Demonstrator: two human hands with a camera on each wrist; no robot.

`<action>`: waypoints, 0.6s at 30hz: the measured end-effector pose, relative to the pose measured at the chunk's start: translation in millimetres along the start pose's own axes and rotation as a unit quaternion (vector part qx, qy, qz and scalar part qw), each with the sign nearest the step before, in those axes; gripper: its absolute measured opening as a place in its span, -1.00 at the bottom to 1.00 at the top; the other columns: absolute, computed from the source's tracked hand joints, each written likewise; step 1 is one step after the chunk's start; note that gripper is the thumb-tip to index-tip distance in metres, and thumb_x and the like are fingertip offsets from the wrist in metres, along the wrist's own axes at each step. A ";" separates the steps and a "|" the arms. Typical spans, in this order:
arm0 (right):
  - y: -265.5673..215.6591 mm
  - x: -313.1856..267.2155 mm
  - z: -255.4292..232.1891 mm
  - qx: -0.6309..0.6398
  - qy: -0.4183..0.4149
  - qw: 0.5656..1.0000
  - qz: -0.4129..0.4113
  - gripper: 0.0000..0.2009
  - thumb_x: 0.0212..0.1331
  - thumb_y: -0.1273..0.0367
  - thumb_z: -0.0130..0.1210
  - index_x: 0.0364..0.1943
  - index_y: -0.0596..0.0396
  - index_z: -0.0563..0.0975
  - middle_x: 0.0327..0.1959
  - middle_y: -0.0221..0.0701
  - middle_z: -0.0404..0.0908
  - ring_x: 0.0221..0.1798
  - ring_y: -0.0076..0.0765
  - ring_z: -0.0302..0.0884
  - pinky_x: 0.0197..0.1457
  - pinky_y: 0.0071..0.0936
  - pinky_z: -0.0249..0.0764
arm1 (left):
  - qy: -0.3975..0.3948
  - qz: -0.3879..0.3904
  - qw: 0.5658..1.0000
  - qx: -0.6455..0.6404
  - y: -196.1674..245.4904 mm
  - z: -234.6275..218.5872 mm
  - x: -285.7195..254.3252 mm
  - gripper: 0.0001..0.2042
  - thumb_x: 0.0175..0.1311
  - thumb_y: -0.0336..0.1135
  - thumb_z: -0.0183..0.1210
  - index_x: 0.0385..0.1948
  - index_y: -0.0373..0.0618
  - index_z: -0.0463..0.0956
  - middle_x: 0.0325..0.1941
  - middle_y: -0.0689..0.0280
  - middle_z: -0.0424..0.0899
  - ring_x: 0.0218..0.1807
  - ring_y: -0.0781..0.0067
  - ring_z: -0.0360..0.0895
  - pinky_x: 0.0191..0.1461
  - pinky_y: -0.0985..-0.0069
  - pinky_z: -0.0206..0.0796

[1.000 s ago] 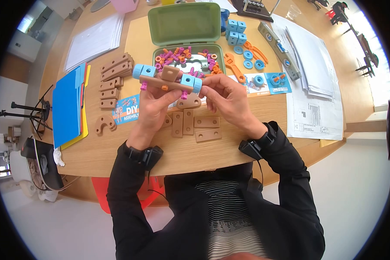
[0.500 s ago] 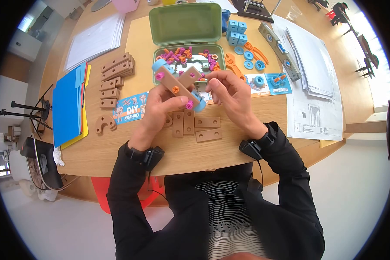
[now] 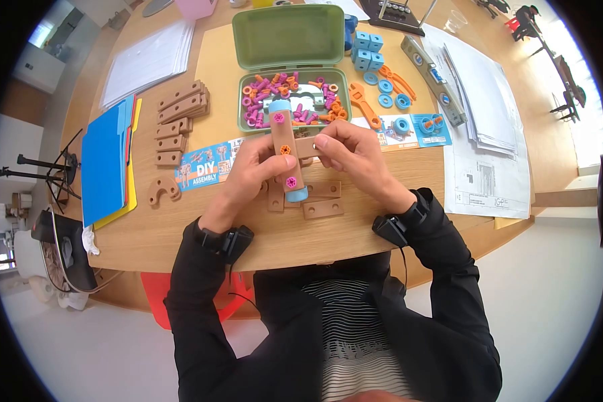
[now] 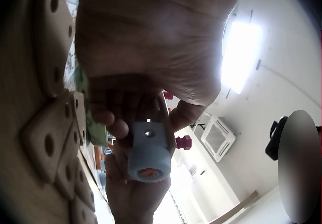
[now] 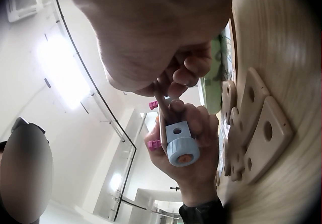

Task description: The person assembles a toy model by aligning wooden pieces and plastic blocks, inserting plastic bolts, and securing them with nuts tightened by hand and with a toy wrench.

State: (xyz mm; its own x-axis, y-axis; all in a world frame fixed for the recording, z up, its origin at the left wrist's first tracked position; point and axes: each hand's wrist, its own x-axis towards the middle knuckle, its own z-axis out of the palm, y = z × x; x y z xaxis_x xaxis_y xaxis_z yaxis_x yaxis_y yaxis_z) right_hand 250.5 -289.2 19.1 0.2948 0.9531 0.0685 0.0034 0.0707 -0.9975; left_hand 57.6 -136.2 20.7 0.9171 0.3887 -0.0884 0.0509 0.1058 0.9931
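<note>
A toy assembly is held above the table's near middle. Its long brown bar (image 3: 283,137) carries magenta bolts (image 3: 291,182) near both ends and an orange bolt (image 3: 285,150) in the middle. A second brown bar (image 3: 305,147) sticks out sideways from it. Light-blue blocks with wheels (image 4: 149,163) sit under the long bar's ends. My left hand (image 3: 249,175) grips the long bar, thumb on its face beside the orange bolt. With thumb and fingers, my right hand (image 3: 354,151) pinches the free end of the side bar. In the right wrist view a blue wheel (image 5: 183,152) faces the camera.
Beyond the hands stands an open green box (image 3: 342,100) of magenta and orange bolts. Loose brown plates (image 3: 323,208) lie below the hands, more brown bars (image 3: 181,106) to the left. Blue blocks (image 3: 367,52), an orange wrench (image 3: 364,107) and a spirit level (image 3: 434,79) are right.
The assembly has turned from lying crosswise to nearly upright in the head view, its bolt heads now facing up. The right hand left the blue wheel end and now pinches the side bar.
</note>
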 end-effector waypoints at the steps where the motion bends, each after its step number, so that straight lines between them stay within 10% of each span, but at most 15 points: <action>1: 0.5 0.3 0.7 0.016 0.000 1.000 0.015 -0.75 0.55 0.27 0.21 -0.24 0.18 0.63 -0.45 -0.54 0.61 -0.39 -0.72 0.43 -0.34 -0.62 0.34 | -0.008 -0.003 1.000 0.002 0.4 -1.4 -0.5 -0.58 0.33 -0.20 0.25 0.08 -0.36 0.64 -0.08 0.27 0.74 -0.08 0.52 0.61 0.06 0.52 0.43; 18: 0.4 2.1 -2.4 0.087 -0.068 0.990 0.086 -0.76 0.50 0.26 0.23 -0.23 0.16 0.64 -0.46 -0.50 0.64 -0.52 -0.73 0.37 -0.48 -0.67 0.25 | -0.019 -0.001 1.000 -0.014 0.3 0.8 -2.3 -0.67 0.40 -0.16 0.30 -0.08 -0.30 0.69 -0.29 0.35 0.73 -0.34 0.66 0.56 -0.25 0.62 0.37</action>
State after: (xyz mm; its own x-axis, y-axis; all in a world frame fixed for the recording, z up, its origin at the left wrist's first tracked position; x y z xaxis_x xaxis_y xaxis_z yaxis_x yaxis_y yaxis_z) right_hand 253.4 -287.9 18.8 0.1443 0.9856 -0.0886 -0.2044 -0.0580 -0.9772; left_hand 55.9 -137.8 21.3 0.9316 0.3531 -0.0864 0.0418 0.1321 0.9904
